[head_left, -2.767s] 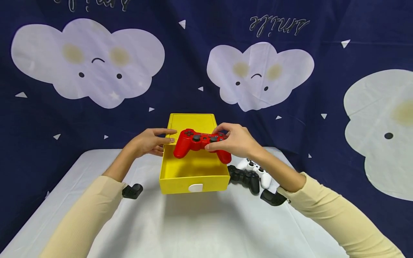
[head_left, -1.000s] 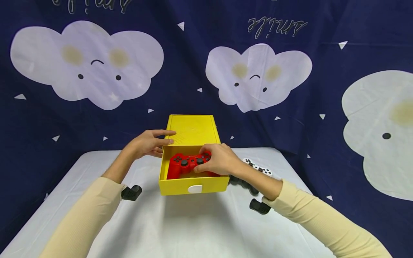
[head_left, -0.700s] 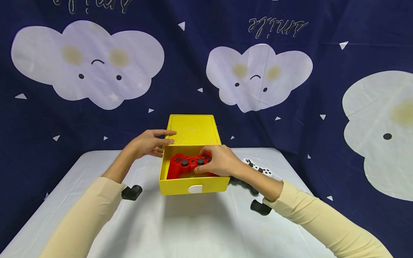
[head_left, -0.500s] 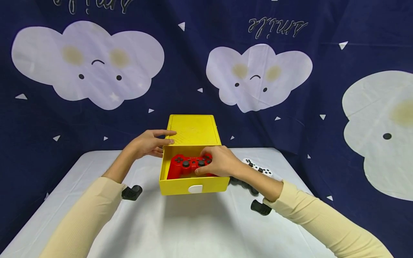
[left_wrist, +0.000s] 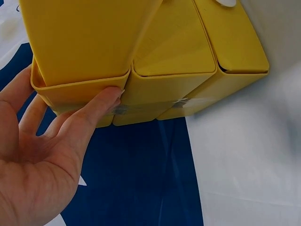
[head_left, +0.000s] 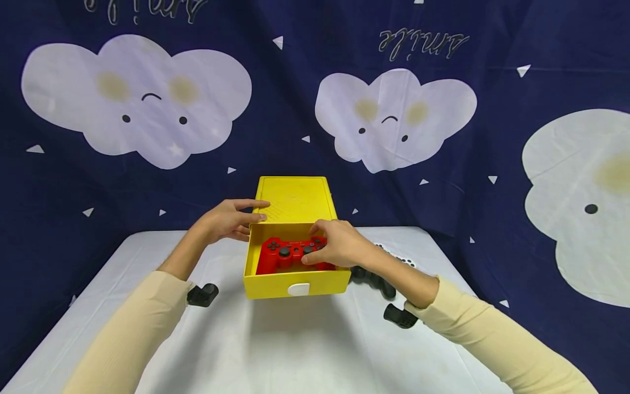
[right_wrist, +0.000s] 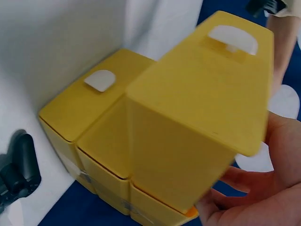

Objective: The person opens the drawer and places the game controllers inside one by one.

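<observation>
A red game controller lies in the pulled-out top drawer of a yellow drawer unit. Over its right half is my right hand, thumb low and fingertips raised near the controller's top edge; its hold looks loosened. The right wrist view shows this hand behind the drawer front, where the controller is hidden. With straight fingers, my left hand rests against the unit's left side and top. In the left wrist view, fingers press along the side of the uppermost casing.
Right of the unit, a black controller and a white one, partly hidden by my right forearm, lie on the white-covered table. Two lower drawers are closed. A dark blue cloud-patterned cloth hangs behind.
My right hand has lowered the red controller from above the drawer into it. Over the last half second the hand shifts slightly up and right while the controller stays. The left hand keeps its place.
</observation>
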Available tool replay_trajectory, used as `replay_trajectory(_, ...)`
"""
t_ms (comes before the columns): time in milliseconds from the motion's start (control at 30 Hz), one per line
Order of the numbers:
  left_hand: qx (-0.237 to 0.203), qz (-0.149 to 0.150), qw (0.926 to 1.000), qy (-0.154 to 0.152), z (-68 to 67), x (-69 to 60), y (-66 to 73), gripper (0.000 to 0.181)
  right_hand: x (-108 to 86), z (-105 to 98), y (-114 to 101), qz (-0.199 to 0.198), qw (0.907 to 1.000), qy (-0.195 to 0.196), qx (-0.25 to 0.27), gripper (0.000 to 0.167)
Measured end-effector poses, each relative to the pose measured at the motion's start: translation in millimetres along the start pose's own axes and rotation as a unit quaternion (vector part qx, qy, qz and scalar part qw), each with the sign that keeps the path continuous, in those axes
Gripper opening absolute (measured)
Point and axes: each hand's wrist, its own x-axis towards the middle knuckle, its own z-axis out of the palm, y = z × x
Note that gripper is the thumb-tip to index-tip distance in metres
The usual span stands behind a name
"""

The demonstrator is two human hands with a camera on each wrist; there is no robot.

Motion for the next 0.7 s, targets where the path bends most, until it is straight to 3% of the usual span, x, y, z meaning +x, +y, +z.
replay_trajectory(333,0.001,-0.003,1.0,0.0,-0.3,-0.6,1.3,0.061,-23.8,-22,5,0.003,0.9997,0.0,0.023,0.073)
replay_trajectory(700,-0.002,0.0,1.0,0.002,0.4,-1.0,0.2,0.06,-45.1,-22,11,0.021,0.9968,-0.055,0.054,0.086)
